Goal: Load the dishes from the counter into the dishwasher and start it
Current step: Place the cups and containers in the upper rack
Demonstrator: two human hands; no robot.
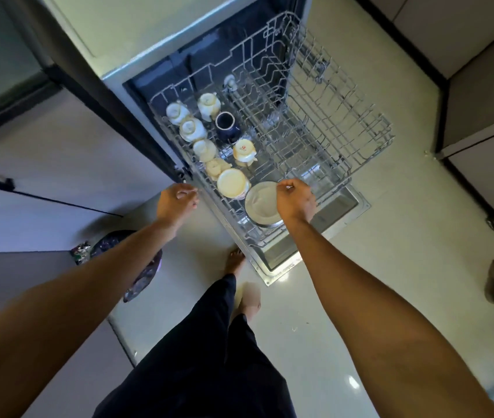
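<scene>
**Rack layout, near end to far**

In the pulled-out upper rack (269,131), along its left edge, a row of cups (193,129). Right of that row, a mug (225,123) and, nearer, another cup (244,150). At the near end, a bowl (232,182), with a plate (260,203) just right of it and the right hand (295,200) at the plate's right edge. Just left of the rack, the left hand (176,200). Further right, a second rack (354,122); below, the open door (339,206).

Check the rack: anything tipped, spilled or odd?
Nothing spilled or broken. The pale cups in the upper rack sit base-up; the dark blue mug may be mouth-up, though I cannot tell. The right hand holds a bowl at the front.
</scene>
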